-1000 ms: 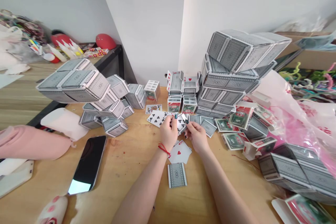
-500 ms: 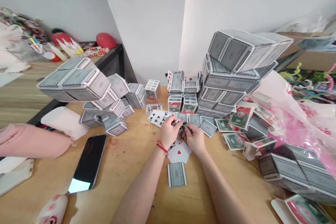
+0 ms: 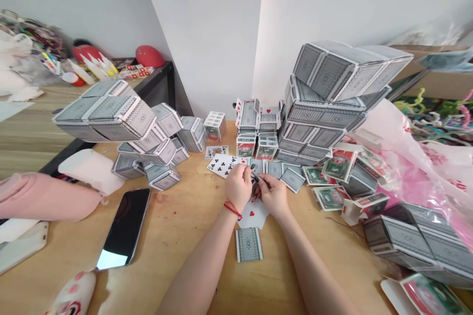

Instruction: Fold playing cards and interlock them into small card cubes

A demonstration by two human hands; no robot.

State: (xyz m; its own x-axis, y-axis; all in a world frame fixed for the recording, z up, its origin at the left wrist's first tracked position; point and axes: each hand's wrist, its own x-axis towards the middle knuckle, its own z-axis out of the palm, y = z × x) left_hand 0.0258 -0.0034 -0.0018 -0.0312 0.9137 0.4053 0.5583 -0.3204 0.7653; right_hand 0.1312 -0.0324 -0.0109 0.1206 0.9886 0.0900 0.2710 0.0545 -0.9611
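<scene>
My left hand (image 3: pixel 239 186) and my right hand (image 3: pixel 272 194) meet over the middle of the table, fingers closed on a playing card (image 3: pixel 254 180) that they mostly cover. Below them lie loose cards, among them a heart card (image 3: pixel 254 215) lying face up. Nearer to me is a folded card (image 3: pixel 249 244) with its grey patterned back up. Face-up club cards (image 3: pixel 220 165) spread out just left of my left hand. A grey-backed card (image 3: pixel 293 179) rests to the right of my right hand.
Stacked blocks of folded cards rise at left (image 3: pixel 111 113) and right (image 3: pixel 332 93). Card boxes (image 3: pixel 340 165) lie at right beside a pink plastic bag (image 3: pixel 410 172). A phone (image 3: pixel 123 229) and a pink roll (image 3: pixel 48 197) are at left. Small card boxes (image 3: pixel 246 147) stand behind my hands.
My left hand has turned slightly and its thumb has shifted up and away from the right fingers. My right hand stays nearly in place. The surrounding stacks and boxes have not moved.
</scene>
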